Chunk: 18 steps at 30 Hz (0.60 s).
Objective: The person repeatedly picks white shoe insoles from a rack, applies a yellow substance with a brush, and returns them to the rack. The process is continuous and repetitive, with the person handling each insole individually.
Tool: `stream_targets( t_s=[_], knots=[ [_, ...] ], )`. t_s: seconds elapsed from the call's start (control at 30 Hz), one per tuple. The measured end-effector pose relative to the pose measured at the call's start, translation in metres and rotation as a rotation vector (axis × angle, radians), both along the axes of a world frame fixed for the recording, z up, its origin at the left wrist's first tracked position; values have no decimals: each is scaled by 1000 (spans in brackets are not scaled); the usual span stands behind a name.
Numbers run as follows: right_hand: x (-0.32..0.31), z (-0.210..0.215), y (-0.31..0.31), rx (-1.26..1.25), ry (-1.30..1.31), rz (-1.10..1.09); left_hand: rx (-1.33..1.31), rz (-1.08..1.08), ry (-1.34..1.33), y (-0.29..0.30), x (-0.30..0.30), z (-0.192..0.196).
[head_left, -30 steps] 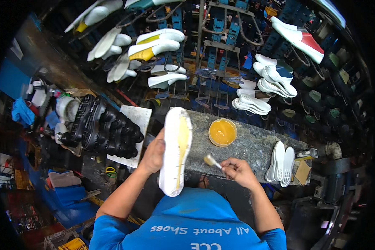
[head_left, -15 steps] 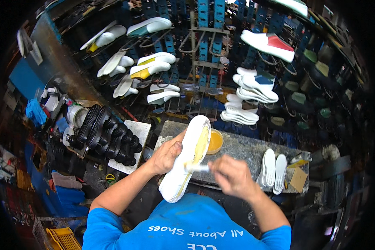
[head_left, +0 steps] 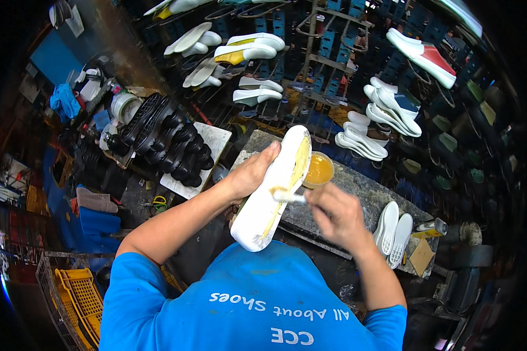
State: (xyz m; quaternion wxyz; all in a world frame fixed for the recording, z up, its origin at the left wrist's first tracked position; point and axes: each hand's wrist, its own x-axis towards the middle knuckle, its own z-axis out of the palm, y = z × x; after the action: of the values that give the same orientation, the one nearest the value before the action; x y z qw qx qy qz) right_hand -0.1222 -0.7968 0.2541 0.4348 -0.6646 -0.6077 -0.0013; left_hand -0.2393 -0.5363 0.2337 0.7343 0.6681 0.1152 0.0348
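My left hand point(head_left: 250, 174) grips the left side of a white shoe upper point(head_left: 256, 217), held bottom up and slanting away from my chest. A yellowish, glue-like coat point(head_left: 298, 164) runs along the right side of its underside. In my right hand point(head_left: 338, 215) is a brush point(head_left: 288, 196) with a white handle, closed in the fingers. The bristle end lies at the middle of the shoe's underside, slightly blurred. Just beyond my right hand, a round bowl point(head_left: 332, 170) of amber liquid stands on the bench.
The worn stone-like bench point(head_left: 363, 196) carries a pair of white soles point(head_left: 386, 227), a can point(head_left: 433, 228) and a tan piece point(head_left: 421, 256) at right. Black soles point(head_left: 178, 149) crowd a board at left. Racks beyond hold white shoe parts point(head_left: 249, 52). A yellow crate point(head_left: 81, 298) is at lower left.
The view has shifted, so the racks and bench appear higher and farther right. The brush has moved slightly along the shoe's underside, still in my right hand. My left hand keeps its hold.
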Motion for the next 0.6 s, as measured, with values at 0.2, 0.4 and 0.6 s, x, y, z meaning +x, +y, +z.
stream_targets(
  t_s=[0.2,0.4,0.6],
  knots=[
    [-28,12,13,-142,207,104,204,37,-7,26,3,-21],
    [55,-4,66,36,210,-387,144,-77,29,39,4,-33],
    [-62,-36,64,-235,222,-152,-359,-36,119,75,21,-100]
  ],
)
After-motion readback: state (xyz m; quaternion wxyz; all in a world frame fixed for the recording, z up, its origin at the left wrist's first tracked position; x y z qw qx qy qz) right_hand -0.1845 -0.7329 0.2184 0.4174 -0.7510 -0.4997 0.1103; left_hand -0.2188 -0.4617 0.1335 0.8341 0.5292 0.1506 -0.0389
